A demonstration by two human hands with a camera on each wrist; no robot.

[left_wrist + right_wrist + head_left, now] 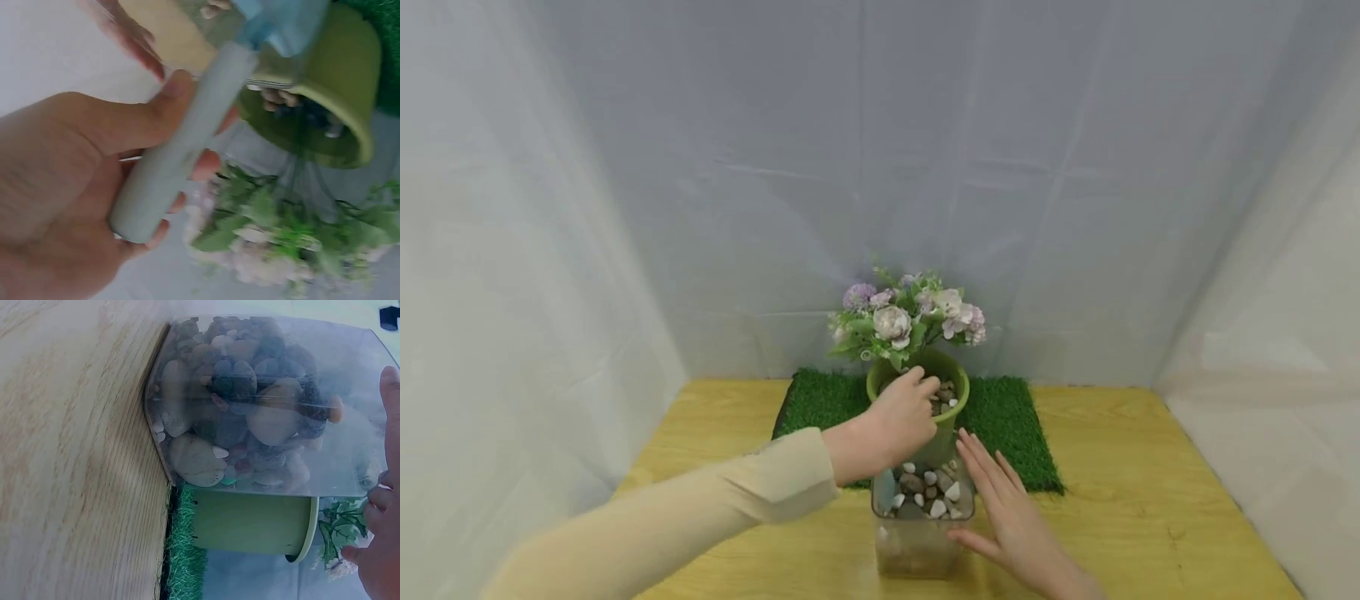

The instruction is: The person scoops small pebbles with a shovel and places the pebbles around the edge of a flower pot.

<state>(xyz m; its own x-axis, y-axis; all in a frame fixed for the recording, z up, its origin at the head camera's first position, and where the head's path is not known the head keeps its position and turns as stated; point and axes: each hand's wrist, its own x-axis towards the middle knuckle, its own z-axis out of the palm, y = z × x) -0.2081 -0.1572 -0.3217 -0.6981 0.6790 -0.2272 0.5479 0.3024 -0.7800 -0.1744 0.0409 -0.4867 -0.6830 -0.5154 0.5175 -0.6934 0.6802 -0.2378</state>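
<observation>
My left hand [901, 421] grips the pale handle [181, 153] of a small shovel, with the thumb along one side and the fingers curled round the other. The shovel's light-blue blade [885, 490] is inside a clear plastic box [917, 550] of mixed pebbles [237, 412]. Behind the box stands a green flowerpot [964, 392] with small stones and a bunch of artificial flowers [892, 327]. At the box's right side, my right hand [1007, 517] has its fingers straight and thumb spread, close to the rim, holding nothing.
The pot stands on a dark green piece of artificial turf [1015, 433] on a yellow wooden table [1112, 500]. Pale plastic sheeting [760, 167] hangs behind the table and on both sides.
</observation>
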